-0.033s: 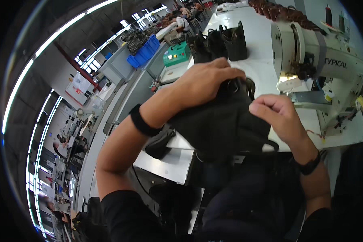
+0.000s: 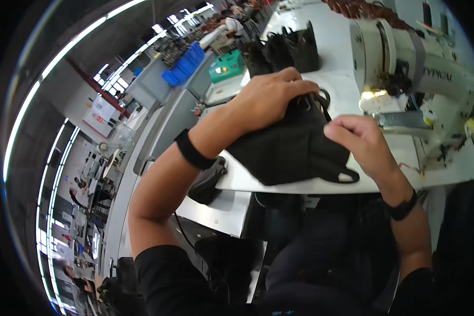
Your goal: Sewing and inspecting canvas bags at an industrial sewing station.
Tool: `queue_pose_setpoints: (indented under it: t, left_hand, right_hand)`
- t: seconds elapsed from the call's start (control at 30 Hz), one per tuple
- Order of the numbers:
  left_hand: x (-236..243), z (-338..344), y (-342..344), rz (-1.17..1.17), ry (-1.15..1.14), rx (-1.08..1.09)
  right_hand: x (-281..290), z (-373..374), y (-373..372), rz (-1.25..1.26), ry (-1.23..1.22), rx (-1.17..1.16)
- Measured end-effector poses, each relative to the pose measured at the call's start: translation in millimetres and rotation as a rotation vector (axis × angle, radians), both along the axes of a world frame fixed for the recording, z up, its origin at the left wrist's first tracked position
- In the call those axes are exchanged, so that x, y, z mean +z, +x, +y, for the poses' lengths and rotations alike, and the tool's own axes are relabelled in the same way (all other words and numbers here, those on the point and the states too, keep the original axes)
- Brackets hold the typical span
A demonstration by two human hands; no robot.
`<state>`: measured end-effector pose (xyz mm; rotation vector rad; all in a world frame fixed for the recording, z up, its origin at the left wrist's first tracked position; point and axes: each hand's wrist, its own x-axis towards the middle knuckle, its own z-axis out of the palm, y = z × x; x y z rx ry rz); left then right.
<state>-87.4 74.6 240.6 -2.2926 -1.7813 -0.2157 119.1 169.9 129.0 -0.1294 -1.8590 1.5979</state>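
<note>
A dark fabric bag (image 2: 284, 150) is held over the front of the white sewing table, its narrow strap loop (image 2: 347, 176) at the lower right corner. My left hand (image 2: 268, 100) is closed over the bag's upper edge, next to a metal ring (image 2: 304, 104); its fingertips are partly hidden. At the bag's right edge my right hand (image 2: 361, 139) is closed, thumb against bent fingers, pinching a thin dark strip (image 2: 324, 110) that rises from the top. Exactly where the pinch meets the strip is hard to see.
A sewing machine (image 2: 405, 68) stands at the right with its lamp lit. Several similar dark bags (image 2: 300, 50) stand farther back on the table (image 2: 337, 84). A green control box (image 2: 226, 67) and blue crate (image 2: 184, 64) are at left. Another dark piece (image 2: 208, 184) lies by my left forearm.
The bag's lower part has moved up and away from me, from beyond the table's front edge to above the tabletop. Both hands keep their grip, shifted slightly upward.
</note>
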Motion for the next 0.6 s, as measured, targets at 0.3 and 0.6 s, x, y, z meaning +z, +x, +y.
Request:
queue_pose_setpoints:
  t: [0.3,0.6]
  left_hand:
    - [-129,90,-37,-0.154,-0.022,-0.041]
    - [-122,116,-48,-0.246,-0.188,-0.152]
  right_hand:
    - [-94,38,-15,-0.123,0.19,-0.266]
    - [-109,44,4,-0.131,-0.111,-0.243]
